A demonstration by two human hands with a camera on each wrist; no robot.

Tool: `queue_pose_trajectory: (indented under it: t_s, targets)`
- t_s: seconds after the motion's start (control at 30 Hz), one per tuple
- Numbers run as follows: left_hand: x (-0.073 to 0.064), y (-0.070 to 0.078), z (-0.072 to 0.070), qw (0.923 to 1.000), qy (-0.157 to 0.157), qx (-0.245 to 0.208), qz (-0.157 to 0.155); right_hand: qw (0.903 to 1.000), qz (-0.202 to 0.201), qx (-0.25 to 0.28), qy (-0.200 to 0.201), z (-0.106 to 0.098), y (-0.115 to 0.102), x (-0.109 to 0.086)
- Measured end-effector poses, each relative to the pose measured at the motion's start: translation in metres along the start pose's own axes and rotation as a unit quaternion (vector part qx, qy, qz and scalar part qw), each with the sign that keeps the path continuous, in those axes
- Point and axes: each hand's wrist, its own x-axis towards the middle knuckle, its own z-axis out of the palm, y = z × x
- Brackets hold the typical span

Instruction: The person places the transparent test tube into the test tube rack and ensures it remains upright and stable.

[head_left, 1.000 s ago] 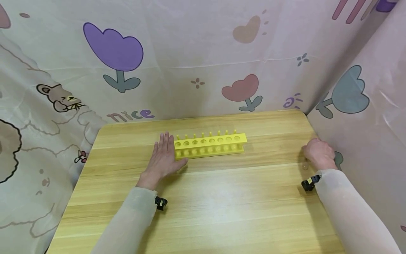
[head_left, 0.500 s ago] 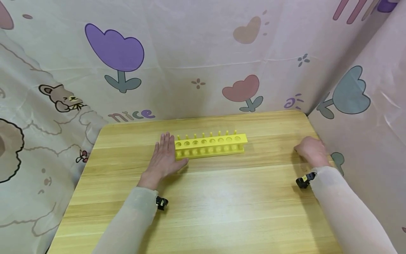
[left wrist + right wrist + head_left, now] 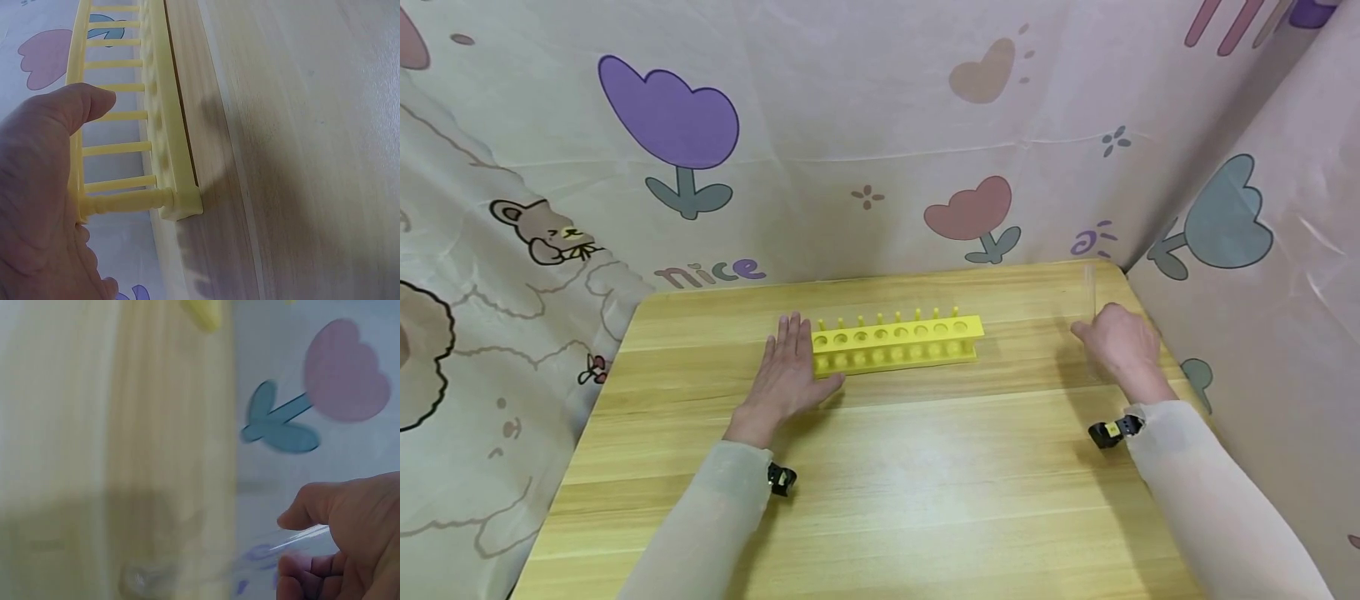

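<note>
A yellow test tube rack [image 3: 895, 342] with a row of round holes and upright pegs stands on the table. My left hand [image 3: 786, 375] rests against its left end, fingers straight and thumb spread along the front. In the left wrist view the thumb [image 3: 81, 103] overlaps the upper part of the rack [image 3: 165, 112]. To the right of the rack, my right hand [image 3: 1123, 342] grips a clear test tube [image 3: 1090, 287] that sticks up past the fingers. The right wrist view shows the see-through tube [image 3: 306, 536] between thumb and curled fingers, its rounded end blurred.
The wooden table [image 3: 910, 475] has a patterned curtain [image 3: 827, 108] behind it and on both sides. The right-hand curtain [image 3: 1300, 333] hangs close beside my right forearm. Each wrist carries a small black camera [image 3: 781, 479].
My right hand has moved left from the table's right edge, bringing the clear test tube, which now stands more upright in view. The left hand and the rack have stayed put.
</note>
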Motion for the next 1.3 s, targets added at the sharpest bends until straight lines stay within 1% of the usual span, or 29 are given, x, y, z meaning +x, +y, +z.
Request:
queue_pose_trajectory:
  t_s: [0.1,0.2,0.27,0.33,0.43,0.5,0.63,0.77,0.93,1.1,1.17,1.3]
  targets:
    - [0.0,0.0,0.0,1.0,-0.003,-0.001,-0.002,0.9986,-0.03,0.021,0.037,-0.004,-0.012,-0.005]
    - [0.0,0.001,-0.001,1.0,-0.006,-0.004,-0.004,0.9942,-0.068,0.04,0.073,-0.002,-0.024,-0.01]
    - [0.0,0.001,-0.001,1.0,-0.007,-0.005,-0.004,0.9903,-0.096,0.045,0.09,0.002,-0.031,-0.014]
    - [0.0,0.001,-0.001,0.9999,-0.007,-0.006,-0.004,0.9872,-0.117,0.045,0.099,0.006,-0.036,-0.017]
    - [0.0,0.0,-0.001,1.0,-0.007,-0.005,-0.004,0.9836,-0.145,0.038,0.101,0.012,-0.041,-0.02]
    - [-0.001,0.0,-0.001,1.0,-0.006,-0.005,-0.004,0.9824,-0.157,0.031,0.096,0.015,-0.043,-0.021]
    - [-0.001,0.0,-0.001,1.0,-0.007,-0.004,-0.004,0.982,-0.168,0.019,0.084,0.018,-0.046,-0.025]
    - [-0.001,0.0,-0.002,0.9999,-0.013,-0.004,-0.005,0.9804,-0.18,0.015,0.078,0.016,-0.049,-0.031]
    - [0.0,0.001,-0.005,0.9997,-0.023,0.007,-0.005,0.9718,-0.215,0.023,0.093,0.005,-0.062,-0.04]
    - [0.0,0.001,-0.009,0.9995,-0.03,0.005,-0.003,0.9619,-0.247,0.035,0.112,-0.014,-0.084,-0.05]
    - [0.0,0.001,-0.009,0.9995,-0.032,0.001,-0.002,0.9599,-0.254,0.046,0.111,-0.022,-0.094,-0.055]
    - [-0.001,0.001,-0.009,0.9994,-0.034,0.0,-0.001,0.9572,-0.262,0.076,0.095,-0.033,-0.119,-0.061]
